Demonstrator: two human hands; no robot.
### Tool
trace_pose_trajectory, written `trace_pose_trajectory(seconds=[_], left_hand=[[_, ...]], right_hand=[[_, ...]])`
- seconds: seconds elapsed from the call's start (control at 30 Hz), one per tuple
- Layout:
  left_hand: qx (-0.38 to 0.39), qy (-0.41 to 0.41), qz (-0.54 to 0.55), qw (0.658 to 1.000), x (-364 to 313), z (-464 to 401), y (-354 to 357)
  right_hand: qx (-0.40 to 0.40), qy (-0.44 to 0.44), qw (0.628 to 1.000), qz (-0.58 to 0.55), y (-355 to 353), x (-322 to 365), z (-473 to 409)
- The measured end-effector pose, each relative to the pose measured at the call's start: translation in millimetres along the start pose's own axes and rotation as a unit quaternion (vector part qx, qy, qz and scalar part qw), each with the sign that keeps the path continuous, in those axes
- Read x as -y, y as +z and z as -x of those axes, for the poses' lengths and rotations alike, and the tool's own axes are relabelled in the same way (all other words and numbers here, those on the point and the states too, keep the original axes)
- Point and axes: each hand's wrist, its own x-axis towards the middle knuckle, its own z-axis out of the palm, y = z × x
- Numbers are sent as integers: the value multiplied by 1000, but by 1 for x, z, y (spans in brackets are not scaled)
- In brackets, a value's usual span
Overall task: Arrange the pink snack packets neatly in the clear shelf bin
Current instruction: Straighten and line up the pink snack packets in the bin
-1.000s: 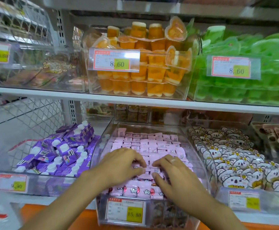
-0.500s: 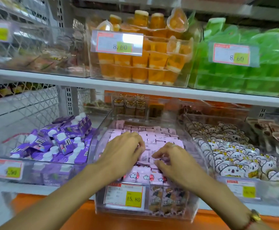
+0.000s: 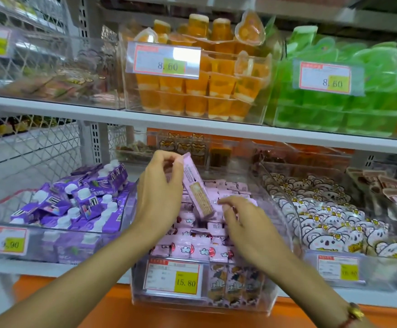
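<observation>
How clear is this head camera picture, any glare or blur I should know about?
Head view: a white glare patch washes out part of the orange bin's price tag; the left shelf edge and the green jelly cups are smeared; shelf lines bow from the wide lens; the left hand and lifted pink packet stay fairly sharp.

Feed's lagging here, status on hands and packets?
Left hand pinches one pink packet, lifted, tilted. Right hand over packets in clear bin, grip unclear. Nothing blocking.

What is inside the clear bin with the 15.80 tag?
Rows of pink snack packets fill the clear bin; the left hand lifts one packet. Both hands hide the middle rows.
</observation>
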Motion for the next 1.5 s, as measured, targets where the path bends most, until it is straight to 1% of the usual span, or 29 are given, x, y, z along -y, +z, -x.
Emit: trace_pose_trajectory(seconds=[0.07,0.13,0.17,0.23,0.3,0.33,0.37,0.4,0.43,0.5,0.53,0.57,0.67,0.73,0.8,0.87,0.93,0.97,1.0,1.07,1.1,1.13,1.17,1.2,1.27,1.3,1.33,1.4,1.5], left_hand=[[-12,-89,68,994,0,-2,2],[-5,-186,159,970,-4,-4,3],[11,-224,202,953,-8,-4,4],[68,-266,243,930,-14,-3,5],[123,-282,252,917,-15,-5,3],[149,-285,253,912,-13,-8,0],[180,-286,249,908,-11,-10,-3],[216,-283,245,902,-10,-12,-7],[252,-280,248,893,-8,-12,-10],[306,-276,273,869,-7,-11,-11],[317,-274,286,862,-8,-10,-10],[317,-270,293,861,-8,-9,-10],[298,-260,300,868,-10,-10,-10],[282,-277,299,869,-10,-11,-10],[249,-301,302,870,-9,-9,-7],[221,-316,308,870,-8,-5,-5],[216,-315,310,871,-6,0,-6],[218,-304,299,878,-5,2,-7],[222,-278,263,897,-3,3,-10],[242,-164,128,948,6,6,-19],[260,-96,66,959,9,8,-24],[284,-44,8,958,12,10,-30],[311,-4,-56,949,15,13,-34],[338,37,-130,932,17,15,-37],[372,120,-279,877,20,17,-39],[374,152,-327,855,21,17,-39],[372,172,-353,841,21,16,-40],[371,181,-371,832,20,13,-42],[370,185,-393,821,20,12,-44]], right_hand=[[-49,18,993,-107,-6,6,-1],[-34,25,979,-201,-9,14,1],[-23,17,972,-234,-10,18,2],[-36,-12,965,-259,-11,21,3],[-52,10,954,-294,-12,20,1],[-41,53,935,-348,-14,18,0],[-14,111,899,-423,-17,19,-3],[21,162,855,-492,-19,18,-4],[51,198,820,-535,-22,18,-5],[88,226,789,-565,-24,18,-4],[101,228,775,-581,-24,17,-4],[110,231,763,-594,-24,18,-3],[126,230,752,-605,-23,18,-1],[116,227,735,-628,-23,19,-1],[87,226,719,-652,-24,21,-1],[41,208,737,-641,-26,24,-2],[-6,182,755,-630,-26,26,-2],[-25,176,757,-629,-25,26,-2],[-41,177,756,-629,-24,26,-1],[-72,194,757,-620,-23,25,-1],[-89,205,757,-614,-23,24,-1],[-107,216,758,-606,-23,22,-1],[-120,223,763,-595,-23,20,-1],[-129,227,775,-576,-22,18,-1],[-127,222,813,-523,-19,13,-1],[-118,215,831,-499,-17,12,-1],[-105,203,848,-479,-14,12,1],[-74,156,883,-438,-9,15,4],[-36,66,948,-308,-8,16,5]])
